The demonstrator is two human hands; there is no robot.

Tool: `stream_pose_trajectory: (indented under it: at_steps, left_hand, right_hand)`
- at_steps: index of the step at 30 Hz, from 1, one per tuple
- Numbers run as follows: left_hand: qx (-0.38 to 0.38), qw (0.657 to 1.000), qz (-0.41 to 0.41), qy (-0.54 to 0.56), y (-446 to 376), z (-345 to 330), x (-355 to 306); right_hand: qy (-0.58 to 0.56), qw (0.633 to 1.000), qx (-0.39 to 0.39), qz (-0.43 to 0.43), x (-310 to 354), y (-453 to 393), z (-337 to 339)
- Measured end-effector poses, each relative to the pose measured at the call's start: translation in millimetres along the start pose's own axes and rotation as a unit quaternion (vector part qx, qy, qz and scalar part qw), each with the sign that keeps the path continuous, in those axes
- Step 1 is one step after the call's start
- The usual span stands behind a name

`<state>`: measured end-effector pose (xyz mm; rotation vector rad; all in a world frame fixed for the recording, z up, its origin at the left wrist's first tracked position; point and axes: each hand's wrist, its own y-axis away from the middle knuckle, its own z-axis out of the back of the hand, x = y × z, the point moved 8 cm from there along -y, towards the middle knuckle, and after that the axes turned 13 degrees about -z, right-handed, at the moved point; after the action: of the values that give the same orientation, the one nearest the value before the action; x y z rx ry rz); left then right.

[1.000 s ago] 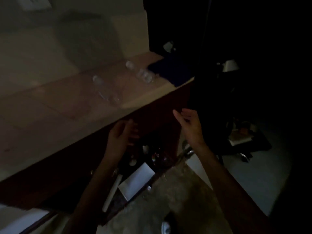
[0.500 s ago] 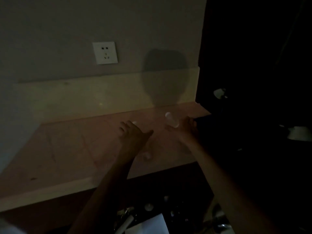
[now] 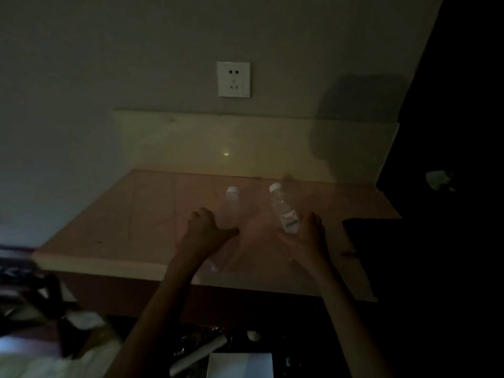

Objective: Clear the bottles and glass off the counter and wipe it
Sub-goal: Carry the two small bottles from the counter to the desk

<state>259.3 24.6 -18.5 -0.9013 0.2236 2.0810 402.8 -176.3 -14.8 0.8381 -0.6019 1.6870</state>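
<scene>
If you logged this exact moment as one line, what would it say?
stage: reaching | left hand: beside clear white-capped plastic bottle | right hand: at labelled clear plastic bottle | pink counter: not wiped | light: dim

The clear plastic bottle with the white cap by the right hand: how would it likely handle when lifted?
The clear plastic bottle with the white cap looks see-through, perhaps near empty, so probably light. Its thin walls may dent under the right hand. It seems tilted, and its round body could roll on the counter if released.
</scene>
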Motion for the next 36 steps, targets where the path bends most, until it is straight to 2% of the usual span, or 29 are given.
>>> stream_pose_trajectory:
  at_steps: [3, 7, 10, 12, 14, 19, 22, 26, 30, 33, 36]
  left_hand:
    - [-0.117, 0.985, 0.008, 0.13, 44.3, 51.0, 33.3]
    - [-0.202, 0.945, 0.073, 0.246, 142.8, 102.1, 84.6]
    - [-0.261, 0.921, 0.115, 0.265, 229.5, 128.5, 126.3]
    - [-0.314, 0.899, 0.163, 0.258, 290.3, 138.4, 158.2]
    - [-0.376, 0.863, 0.204, 0.27, 350.4, 141.5, 189.3]
    - [-0.502, 0.755, 0.284, 0.31, 474.6, 135.6, 257.1]
    - [-0.54, 0.714, 0.304, 0.326, 519.0, 143.4, 296.6]
    - [-0.577, 0.68, 0.307, 0.333, 556.1, 176.9, 357.8]
    - [-0.601, 0.664, 0.319, 0.311, 583.7, 240.0, 416.7]
    - [-0.609, 0.673, 0.304, 0.29, 593.7, 300.2, 454.5]
    - [-0.621, 0.667, 0.293, 0.291, 600.3, 341.3, 491.8]
  right_hand:
    - [-0.138, 0.984, 0.117, 0.0, 22.9, 29.8, -41.0]
    - [-0.254, 0.918, 0.305, 0.016, 67.8, 103.9, -111.1]
    - [-0.276, 0.858, 0.43, 0.046, 81.4, 173.0, -167.8]
    - [-0.251, 0.818, 0.517, 0.041, 69.9, 222.4, -213.7]
    - [-0.198, 0.795, 0.573, 0.033, 48.7, 270.1, -257.4]
    - [-0.106, 0.747, 0.656, -0.014, -1.7, 364.0, -355.4]
    - [-0.073, 0.723, 0.686, -0.041, 0.0, 413.4, -396.0]
    - [-0.02, 0.704, 0.71, -0.026, 29.6, 479.2, -456.2]
    - [0.002, 0.694, 0.72, 0.017, 93.0, 544.4, -519.0]
    - [0.002, 0.679, 0.731, 0.063, 149.2, 590.7, -564.8]
    - [-0.01, 0.658, 0.751, 0.063, 191.6, 630.2, -601.4]
